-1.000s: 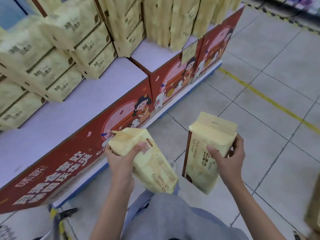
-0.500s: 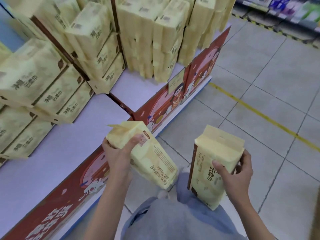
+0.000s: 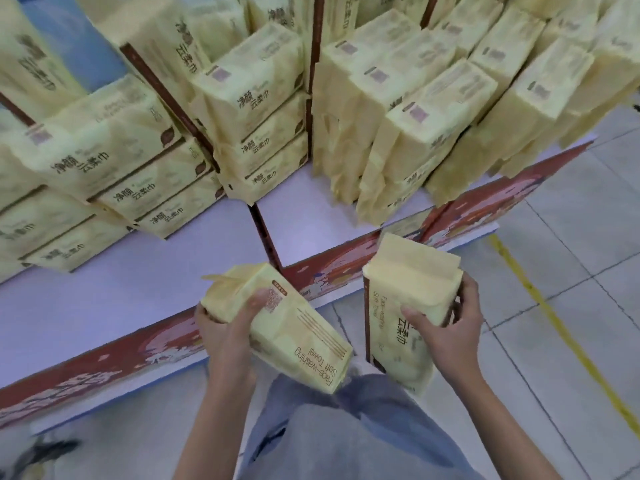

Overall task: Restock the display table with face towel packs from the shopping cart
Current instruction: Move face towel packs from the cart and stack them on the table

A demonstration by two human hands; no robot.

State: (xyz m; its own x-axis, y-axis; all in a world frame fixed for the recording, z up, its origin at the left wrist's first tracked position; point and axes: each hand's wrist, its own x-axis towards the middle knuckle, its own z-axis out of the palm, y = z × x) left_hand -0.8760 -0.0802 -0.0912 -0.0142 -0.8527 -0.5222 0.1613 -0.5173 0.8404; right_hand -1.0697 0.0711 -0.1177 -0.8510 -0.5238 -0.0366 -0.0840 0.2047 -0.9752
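My left hand grips a pale yellow face towel pack by its upper end, tilted so its bottom points right and down. My right hand holds a second yellow pack nearly upright, thumb on its front, fingers behind. Both packs hang at the front edge of the display table, whose white top has a red printed skirt. Several stacks of the same packs fill the back of the table. The shopping cart is out of view.
Bare white tabletop lies in front of the stacks, split by a dark brown seam. Leaning packs crowd the right section. Grey tiled floor with a yellow line runs at right. My grey trousers are below.
The view has swung closer to the table and up toward the stacks. Both hands, each still holding its pack, have come nearer the table's front edge.
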